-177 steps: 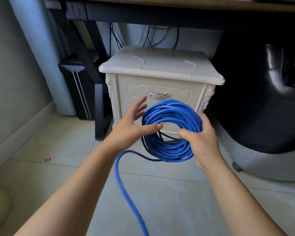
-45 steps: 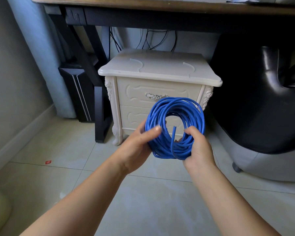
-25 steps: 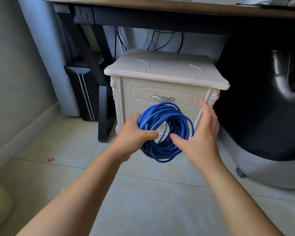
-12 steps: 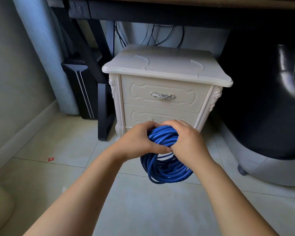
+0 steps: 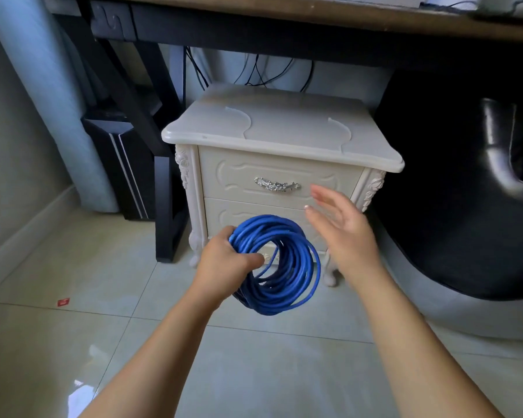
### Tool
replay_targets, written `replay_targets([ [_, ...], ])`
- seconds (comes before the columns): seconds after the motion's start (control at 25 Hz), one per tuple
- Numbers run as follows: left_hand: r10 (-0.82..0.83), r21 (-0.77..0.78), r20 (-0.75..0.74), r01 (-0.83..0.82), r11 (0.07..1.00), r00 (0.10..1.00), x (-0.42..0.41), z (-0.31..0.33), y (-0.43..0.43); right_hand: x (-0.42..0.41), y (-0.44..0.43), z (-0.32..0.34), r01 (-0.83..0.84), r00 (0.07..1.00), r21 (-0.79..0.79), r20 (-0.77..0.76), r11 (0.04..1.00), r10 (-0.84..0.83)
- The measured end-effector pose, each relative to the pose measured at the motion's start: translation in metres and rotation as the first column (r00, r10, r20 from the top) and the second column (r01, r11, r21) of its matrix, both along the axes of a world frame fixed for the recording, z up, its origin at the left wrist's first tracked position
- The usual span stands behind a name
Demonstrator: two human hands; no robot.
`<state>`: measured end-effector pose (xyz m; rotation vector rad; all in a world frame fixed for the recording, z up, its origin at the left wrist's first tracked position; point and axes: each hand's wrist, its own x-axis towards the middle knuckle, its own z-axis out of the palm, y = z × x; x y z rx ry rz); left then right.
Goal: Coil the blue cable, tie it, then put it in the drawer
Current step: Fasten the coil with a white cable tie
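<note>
The blue cable (image 5: 287,267) is wound into a round coil of several loops and hangs in front of the cream nightstand (image 5: 278,137). My left hand (image 5: 227,260) grips the coil's left side, fingers curled round the strands. My right hand (image 5: 341,224) is off the cable, fingers straight, raised beside the coil's upper right and close to the top drawer (image 5: 230,176). Both drawers are closed; the top one has a silver handle (image 5: 277,185). The lower drawer (image 5: 221,215) is partly hidden behind the coil.
A dark wooden desk (image 5: 314,22) spans overhead, its black leg (image 5: 166,212) left of the nightstand. A black computer tower (image 5: 124,173) stands further left and a black chair (image 5: 465,191) fills the right. A small red scrap (image 5: 63,302) lies on the tile floor.
Half a second ago both hands clasped the top of the coil. My right hand has let go and risen toward the top drawer; my left hand alone holds the coil.
</note>
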<state>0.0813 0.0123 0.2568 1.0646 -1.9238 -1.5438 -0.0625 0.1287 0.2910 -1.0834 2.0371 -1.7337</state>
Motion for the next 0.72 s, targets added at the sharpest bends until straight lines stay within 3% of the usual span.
replay_targets([
  [0.08,0.082,0.095,-0.044,-0.077,0.992,0.996,-0.004,-0.005,-0.009,-0.042,-0.021,0.007,0.262,0.934,0.000,-0.251,0.965,-0.254],
  [0.12,0.100,0.128,-0.058,-0.092,0.988,0.993,-0.006,-0.007,-0.013,-0.063,-0.032,0.011,0.337,0.874,0.021,-0.379,0.941,-0.304],
  [0.24,0.107,0.159,-0.068,-0.095,0.983,0.992,-0.013,-0.013,-0.021,-0.124,-0.059,0.022,0.397,0.751,0.135,-0.616,0.908,-0.237],
  [0.36,0.093,0.157,-0.066,-0.081,0.984,0.994,-0.022,-0.019,-0.025,-0.166,-0.076,0.035,0.395,0.748,0.333,-0.658,0.856,-0.089],
  [0.52,0.083,0.167,-0.052,-0.074,0.983,0.995,-0.032,-0.026,-0.029,-0.187,-0.091,0.041,0.398,0.758,0.634,-0.634,0.663,0.151],
  [0.72,0.077,0.168,-0.057,-0.066,0.984,0.995,-0.038,-0.027,-0.033,-0.181,-0.084,0.033,0.420,0.715,0.463,-0.699,0.781,0.030],
])
